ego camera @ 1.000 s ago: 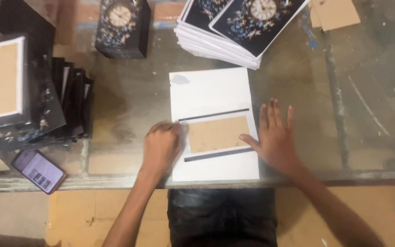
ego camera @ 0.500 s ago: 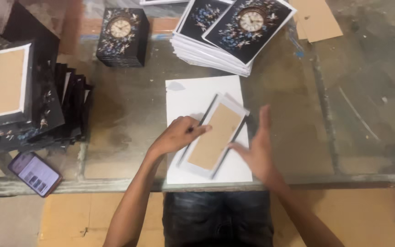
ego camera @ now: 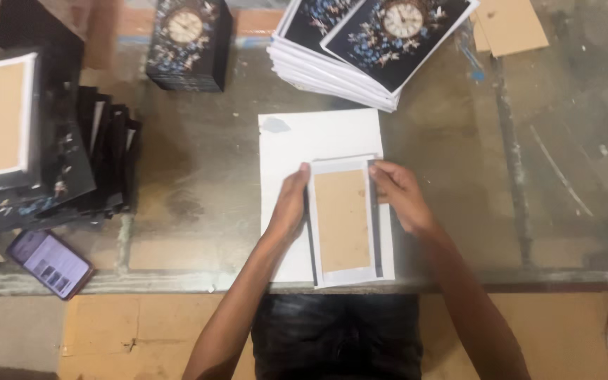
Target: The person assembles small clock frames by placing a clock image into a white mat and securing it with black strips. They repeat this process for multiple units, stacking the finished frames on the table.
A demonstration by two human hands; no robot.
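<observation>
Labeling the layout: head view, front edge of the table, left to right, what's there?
Phone → left hand → brown-faced panel on the white sheet → right hand.

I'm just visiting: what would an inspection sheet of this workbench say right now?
Surface: worn, stained table.
Job's things: brown card panel with pale border, lying lengthwise on a white sheet.
Clutter: stack of clock-print sheets; clock-print box; dark covers stacked at left; phone; cardboard scrap.
Grippers: left hand on the panel's left edge, right hand on its right edge.
Cables: nothing seen.
Surroundings: cardboard on the floor below the table edge.
</observation>
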